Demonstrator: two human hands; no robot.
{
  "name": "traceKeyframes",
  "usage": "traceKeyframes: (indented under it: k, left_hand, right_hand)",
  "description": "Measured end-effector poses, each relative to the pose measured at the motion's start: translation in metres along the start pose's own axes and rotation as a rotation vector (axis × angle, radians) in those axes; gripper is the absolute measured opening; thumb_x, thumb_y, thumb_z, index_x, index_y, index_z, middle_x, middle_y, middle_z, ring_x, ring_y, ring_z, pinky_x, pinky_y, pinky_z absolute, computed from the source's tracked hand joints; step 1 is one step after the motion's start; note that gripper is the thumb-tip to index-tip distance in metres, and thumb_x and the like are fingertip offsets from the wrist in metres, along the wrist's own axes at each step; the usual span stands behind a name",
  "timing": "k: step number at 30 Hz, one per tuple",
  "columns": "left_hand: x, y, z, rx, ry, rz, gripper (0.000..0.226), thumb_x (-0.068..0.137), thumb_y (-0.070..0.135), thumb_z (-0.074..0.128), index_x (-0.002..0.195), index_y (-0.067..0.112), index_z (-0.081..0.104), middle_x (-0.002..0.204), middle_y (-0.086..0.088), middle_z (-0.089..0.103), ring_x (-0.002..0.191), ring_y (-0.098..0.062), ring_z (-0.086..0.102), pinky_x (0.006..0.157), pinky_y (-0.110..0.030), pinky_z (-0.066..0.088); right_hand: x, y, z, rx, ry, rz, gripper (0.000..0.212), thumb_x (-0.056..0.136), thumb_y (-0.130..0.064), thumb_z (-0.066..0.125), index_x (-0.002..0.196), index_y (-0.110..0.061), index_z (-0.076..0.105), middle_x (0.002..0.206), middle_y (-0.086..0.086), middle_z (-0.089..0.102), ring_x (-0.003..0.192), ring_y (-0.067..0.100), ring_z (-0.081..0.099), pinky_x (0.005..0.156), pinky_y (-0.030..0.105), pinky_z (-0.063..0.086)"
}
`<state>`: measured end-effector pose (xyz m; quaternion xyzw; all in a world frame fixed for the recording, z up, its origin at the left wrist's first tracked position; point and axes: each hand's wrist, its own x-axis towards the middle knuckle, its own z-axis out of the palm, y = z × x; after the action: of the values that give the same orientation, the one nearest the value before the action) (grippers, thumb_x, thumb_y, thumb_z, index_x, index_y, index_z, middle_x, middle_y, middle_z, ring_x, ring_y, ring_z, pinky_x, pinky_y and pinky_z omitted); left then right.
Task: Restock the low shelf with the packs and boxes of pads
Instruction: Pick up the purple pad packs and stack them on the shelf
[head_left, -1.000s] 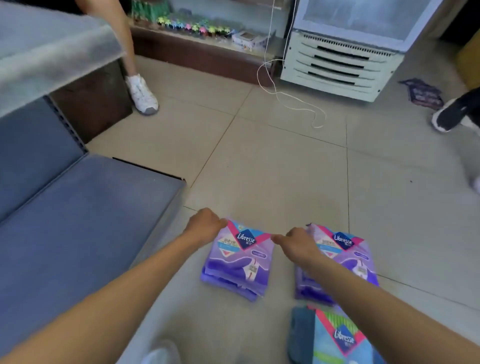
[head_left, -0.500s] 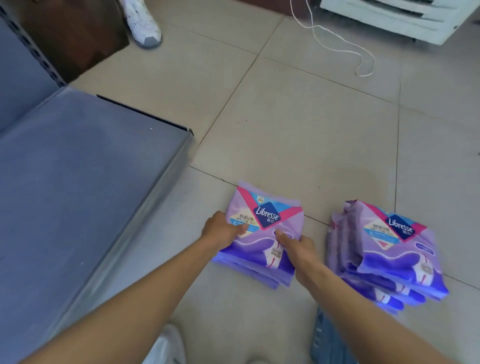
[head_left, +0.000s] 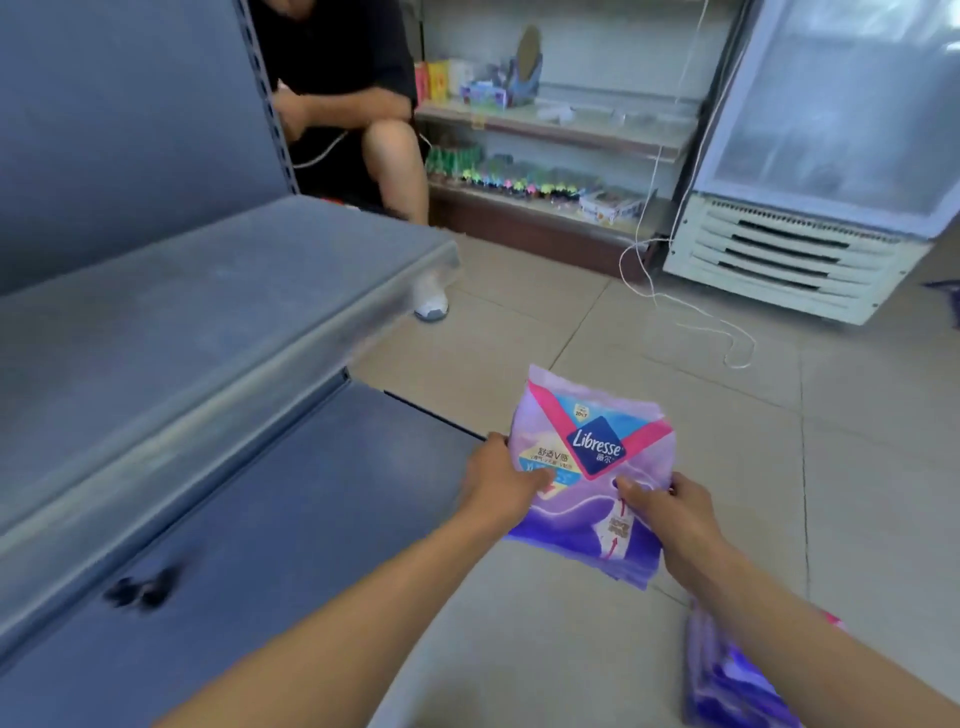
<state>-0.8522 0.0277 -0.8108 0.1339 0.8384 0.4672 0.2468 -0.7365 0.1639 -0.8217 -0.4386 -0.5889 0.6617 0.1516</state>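
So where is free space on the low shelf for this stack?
The low shelf looks bare beside the left hand; only a small dark object lies near its front left. The upper shelf overhangs its back. The floor by the right hand is crowded with more packs.

I hold a small stack of purple pad packs (head_left: 592, 467) above the floor, tilted with the blue and pink label facing up at me, my left hand (head_left: 498, 480) on one edge and my right hand (head_left: 670, 512) on the other. The low shelf (head_left: 291, 519) lies bare just beside it. More purple packs (head_left: 727, 680) lie on the floor under my right arm.
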Motion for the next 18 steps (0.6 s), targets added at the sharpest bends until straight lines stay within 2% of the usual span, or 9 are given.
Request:
traceKeyframes:
  k: [3,8,10,12,15,18]
  left_hand:
    - [-0.036,0.050,-0.053,0.026,0.142,0.084,0.043,0.078,0.029,0.075,0.110,0.011,0.052,0.112,-0.002,0.065,0.100,-0.020,0.063,0.074,-0.027,0.046]
    - [-0.080,0.100,-0.135,-0.028,0.323,0.196,0.034,0.080,0.032,0.073,0.102,0.020,0.049,0.113,0.004,0.065,0.097,-0.013,0.065,0.066,-0.019,0.049]
    - [-0.092,0.106,-0.162,-0.055,0.410,0.213,0.037,0.079,0.036,0.072,0.102,0.021,0.048,0.112,0.004,0.064,0.099,-0.014,0.065,0.079,-0.030,0.055]
    - [-0.103,0.105,-0.189,-0.058,0.519,0.206,0.037,0.079,0.037,0.070,0.104,0.019,0.050,0.109,0.004,0.062,0.099,-0.016,0.063,0.085,-0.036,0.053]
    - [-0.115,0.099,-0.225,-0.108,0.680,0.193,0.033,0.081,0.034,0.067,0.104,0.017,0.050,0.107,0.003,0.059,0.098,-0.019,0.061,0.086,-0.038,0.050]
    - [-0.123,0.091,-0.257,-0.160,0.840,0.192,0.031,0.084,0.030,0.067,0.106,0.018,0.048,0.109,0.004,0.056,0.097,-0.015,0.060,0.083,-0.033,0.051]
  right_hand:
    - [-0.034,-0.067,0.012,0.023,-0.076,-0.134,0.031,0.082,-0.007,0.071,0.109,0.001,0.058,0.097,0.017,0.071,0.075,0.030,0.069,0.058,0.031,0.056]
    - [-0.081,-0.154,0.051,0.030,-0.203,-0.301,0.029,0.082,-0.007,0.071,0.107,-0.001,0.060,0.094,0.015,0.072,0.075,0.031,0.070,0.063,0.034,0.056]
    - [-0.094,-0.178,0.073,0.032,-0.257,-0.344,0.021,0.082,-0.005,0.070,0.102,-0.005,0.062,0.091,0.013,0.072,0.073,0.029,0.069,0.062,0.033,0.056]
    - [-0.103,-0.199,0.101,0.023,-0.326,-0.379,0.020,0.082,-0.005,0.070,0.100,-0.008,0.063,0.092,0.012,0.073,0.075,0.029,0.070,0.066,0.038,0.057]
    - [-0.109,-0.223,0.150,-0.025,-0.446,-0.396,0.031,0.079,-0.014,0.076,0.106,-0.012,0.062,0.096,0.009,0.074,0.081,0.031,0.072,0.078,0.052,0.057]
    - [-0.115,-0.239,0.204,-0.037,-0.580,-0.439,0.033,0.078,-0.011,0.076,0.108,-0.013,0.063,0.097,0.008,0.075,0.084,0.031,0.072,0.082,0.053,0.056]
